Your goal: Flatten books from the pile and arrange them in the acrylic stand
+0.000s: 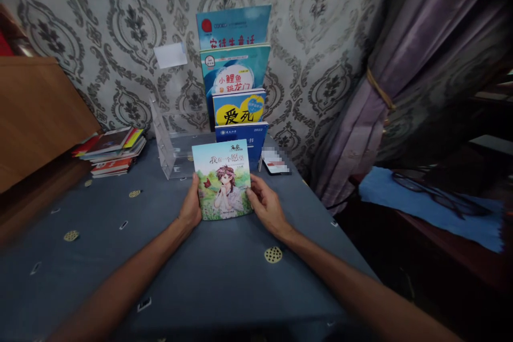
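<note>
Between my two hands a book (pixel 223 181) is held upright, its cover facing me with a drawn girl, a butterfly and green meadow. My left hand (pixel 191 204) grips its left edge, and my right hand (pixel 267 202) pinches the lower right edge. Most of the fingers of my left hand are hidden behind the book. Just beyond it stands a clear tiered display rack (pixel 163 144). Its right side carries several upright books in steps: a dark blue one (pixel 256 141), a blue and yellow one (pixel 240 108), and teal ones behind, the rear one (pixel 234 24) highest.
A pile of books and booklets (pixel 116 147) lies at the left by a wooden board (pixel 44 117). A flat dark-edged object (pixel 276 163), partly blurred, is right of the rack. Past the blue-grey tablecloth's (pixel 176 283) right edge are a tied curtain (pixel 356 91) and glasses (pixel 436 192) on blue cloth.
</note>
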A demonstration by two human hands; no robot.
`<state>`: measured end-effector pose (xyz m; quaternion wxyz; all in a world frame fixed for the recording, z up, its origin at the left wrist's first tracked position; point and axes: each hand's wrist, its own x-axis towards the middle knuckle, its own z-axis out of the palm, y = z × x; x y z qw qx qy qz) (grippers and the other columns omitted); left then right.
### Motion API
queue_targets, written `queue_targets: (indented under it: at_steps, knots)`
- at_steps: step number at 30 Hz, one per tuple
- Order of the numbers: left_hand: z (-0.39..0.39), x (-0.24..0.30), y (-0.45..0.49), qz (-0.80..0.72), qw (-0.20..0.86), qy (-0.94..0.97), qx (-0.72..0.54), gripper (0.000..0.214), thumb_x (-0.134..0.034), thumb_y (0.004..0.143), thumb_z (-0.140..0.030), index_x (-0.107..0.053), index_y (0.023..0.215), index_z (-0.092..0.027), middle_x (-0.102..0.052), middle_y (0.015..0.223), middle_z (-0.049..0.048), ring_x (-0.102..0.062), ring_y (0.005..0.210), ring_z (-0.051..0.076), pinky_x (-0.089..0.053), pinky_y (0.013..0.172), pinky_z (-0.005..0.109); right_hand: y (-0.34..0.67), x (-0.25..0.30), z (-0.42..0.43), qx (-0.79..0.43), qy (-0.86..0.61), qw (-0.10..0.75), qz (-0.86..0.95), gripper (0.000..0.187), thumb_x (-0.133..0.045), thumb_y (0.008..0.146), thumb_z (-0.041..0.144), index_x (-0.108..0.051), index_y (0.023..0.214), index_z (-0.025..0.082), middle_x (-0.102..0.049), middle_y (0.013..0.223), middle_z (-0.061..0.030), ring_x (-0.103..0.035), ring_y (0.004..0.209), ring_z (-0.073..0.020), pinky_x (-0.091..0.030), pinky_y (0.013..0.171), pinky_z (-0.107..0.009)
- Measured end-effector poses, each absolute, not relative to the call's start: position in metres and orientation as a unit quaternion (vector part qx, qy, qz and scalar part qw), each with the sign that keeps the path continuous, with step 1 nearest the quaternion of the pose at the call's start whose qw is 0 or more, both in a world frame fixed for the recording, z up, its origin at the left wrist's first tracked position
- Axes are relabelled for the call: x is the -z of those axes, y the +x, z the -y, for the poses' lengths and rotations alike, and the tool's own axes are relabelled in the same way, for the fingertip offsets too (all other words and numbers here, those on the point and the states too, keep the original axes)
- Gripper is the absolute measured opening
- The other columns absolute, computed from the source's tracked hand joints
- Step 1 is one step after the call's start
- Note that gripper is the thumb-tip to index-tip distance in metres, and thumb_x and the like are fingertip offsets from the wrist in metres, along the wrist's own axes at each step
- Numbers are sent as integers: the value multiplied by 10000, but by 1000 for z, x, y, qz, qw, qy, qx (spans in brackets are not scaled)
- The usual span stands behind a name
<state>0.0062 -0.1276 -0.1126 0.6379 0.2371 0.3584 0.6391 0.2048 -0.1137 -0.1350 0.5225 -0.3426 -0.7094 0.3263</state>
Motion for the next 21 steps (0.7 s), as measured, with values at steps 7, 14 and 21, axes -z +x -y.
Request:
queue_targets:
  at_steps: [7, 14, 21]
  knots:
    - [125, 116, 7, -364, 648, 229, -629, 633, -474, 942, -644, -543, 1409, -223, -693, 1288, 110, -646, 1211, 297, -494, 1077, 488, 208, 128, 118, -340, -353, 509, 708, 409, -488, 974, 351, -526, 1354, 204, -677, 871, -55, -652, 779, -213, -538, 642, -332]
    - [125, 116, 8, -378, 636, 217, -637, 606, -501, 939, -625, -577, 1371, -207, -704, 1263, 120, -648, 1207, 305, -507, 1064, 485, 209, 130, 119, -372, -352, 515, 688, 394, -502, 976, 371, -540, 1339, 224, -619, 804, -30, -538, 606, -164, -454, 485, -285]
    - [128, 127, 3, -420, 611, 248, -623, 589, -525, 908, -661, -644, 1266, -209, -753, 1137, 106, -679, 1150, 303, -545, 1014, 447, 210, 130, 123, -352, -354, 514, 698, 377, -482, 984, 353, -537, 1336, 229, -575, 746, -11, -574, 642, -179, -485, 533, -292]
